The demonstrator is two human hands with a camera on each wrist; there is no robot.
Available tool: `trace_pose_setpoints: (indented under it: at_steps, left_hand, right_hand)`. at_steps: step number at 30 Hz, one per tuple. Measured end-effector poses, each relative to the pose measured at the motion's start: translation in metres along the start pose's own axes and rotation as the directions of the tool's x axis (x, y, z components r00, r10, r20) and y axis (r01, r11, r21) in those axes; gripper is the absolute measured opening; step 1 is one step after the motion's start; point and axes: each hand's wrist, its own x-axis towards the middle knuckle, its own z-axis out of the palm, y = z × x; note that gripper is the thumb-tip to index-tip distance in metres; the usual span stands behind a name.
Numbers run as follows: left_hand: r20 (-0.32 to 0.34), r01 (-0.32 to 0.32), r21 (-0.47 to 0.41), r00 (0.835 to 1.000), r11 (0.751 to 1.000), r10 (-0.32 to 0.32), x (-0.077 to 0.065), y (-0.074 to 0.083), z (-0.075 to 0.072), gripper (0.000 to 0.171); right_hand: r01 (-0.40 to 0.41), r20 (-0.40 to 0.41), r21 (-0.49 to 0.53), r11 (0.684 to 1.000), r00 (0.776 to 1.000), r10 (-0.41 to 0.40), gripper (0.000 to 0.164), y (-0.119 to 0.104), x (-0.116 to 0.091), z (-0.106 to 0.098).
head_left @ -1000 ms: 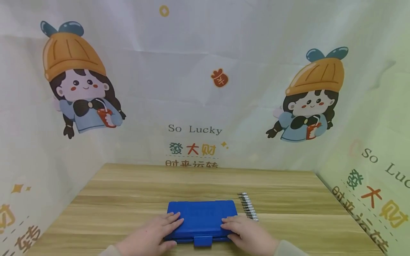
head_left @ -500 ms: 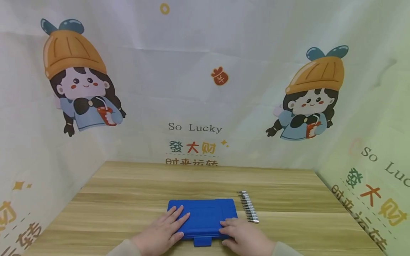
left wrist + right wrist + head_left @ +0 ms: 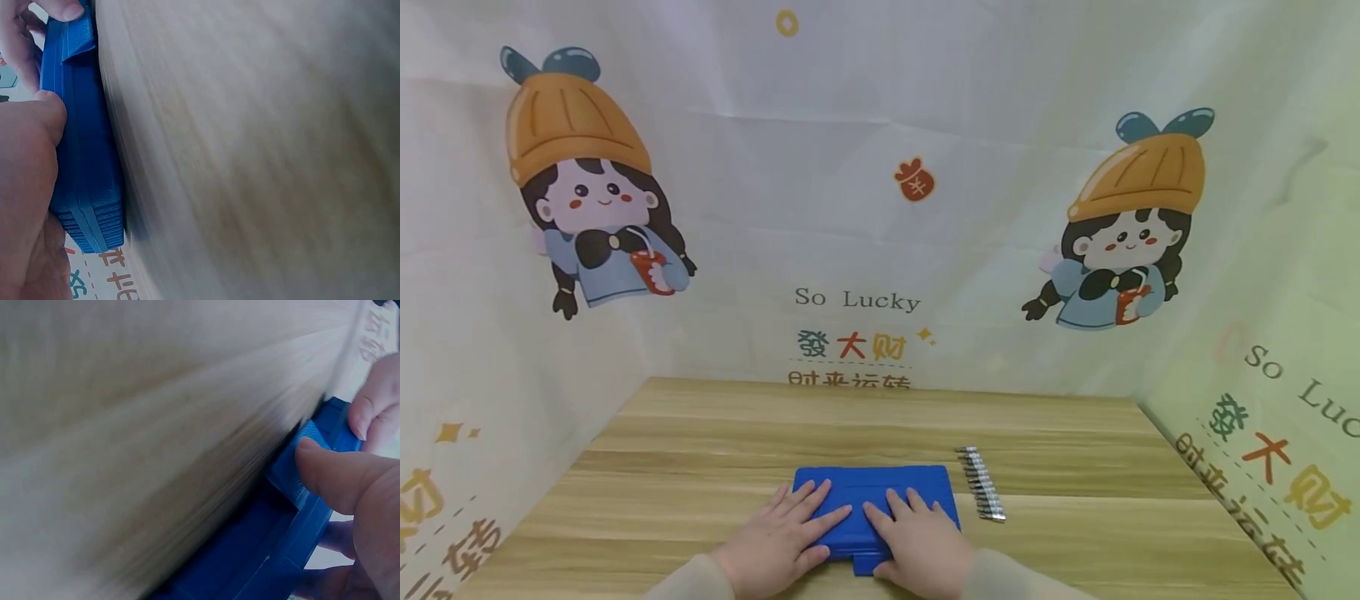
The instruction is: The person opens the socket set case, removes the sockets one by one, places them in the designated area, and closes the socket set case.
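A closed blue plastic case (image 3: 872, 479) lies flat on the wooden table in front of me, its latch (image 3: 865, 565) facing my body. My left hand (image 3: 778, 537) rests on the left part of the lid with fingers spread and straight; in the left wrist view its thumb lies along the upper front edge. On the right part of the lid, my right hand (image 3: 925, 537) spreads its fingers too. Its thumb (image 3: 325, 478) presses on the latch tab, which stands angled out from the case front in the right wrist view.
Several small silver bits (image 3: 981, 483) with dark tips lie in a slanted row right of the case. The wooden table (image 3: 715, 433) runs back to a printed cloth backdrop (image 3: 850, 208), which also closes off both sides.
My right hand has moved left from the case's right edge onto the lid, its thumb coming to the latch. My left hand has slid slightly further onto the lid.
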Motion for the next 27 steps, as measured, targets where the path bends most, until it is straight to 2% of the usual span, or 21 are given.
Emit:
trace_pose_setpoints:
  at_steps: [7,16,18,23,27]
  left_hand:
    - [0.003,0.022,-0.052,1.0,0.998,-0.022,0.0,-0.001,0.001,0.058]
    - [0.001,0.003,-0.129,1.0,0.992,-0.003,-0.001,-0.004,0.003,0.057]
    - [0.002,0.005,-0.135,1.0,0.991,-0.005,-0.002,-0.004,0.002,0.056]
    - [0.013,0.012,-0.13,1.0,0.991,-0.011,-0.003,-0.003,0.001,0.056]
    - [0.026,0.011,-0.121,1.0,0.993,-0.008,-0.001,0.001,-0.002,0.056]
  right_hand:
    - [-0.031,-0.012,-0.121,0.992,0.999,0.03,0.066,-0.009,0.009,-0.002]
    - [-0.061,0.005,-0.135,0.989,0.998,0.062,0.059,-0.015,0.013,0.002]
    - [-0.069,0.011,-0.151,0.986,0.997,0.072,0.055,-0.018,0.015,0.003]
    - [-0.062,0.006,-0.265,0.962,0.998,0.066,0.042,-0.025,0.014,0.006]
    - [-0.036,-0.019,-0.313,0.949,0.999,0.032,0.041,-0.022,0.011,0.01]
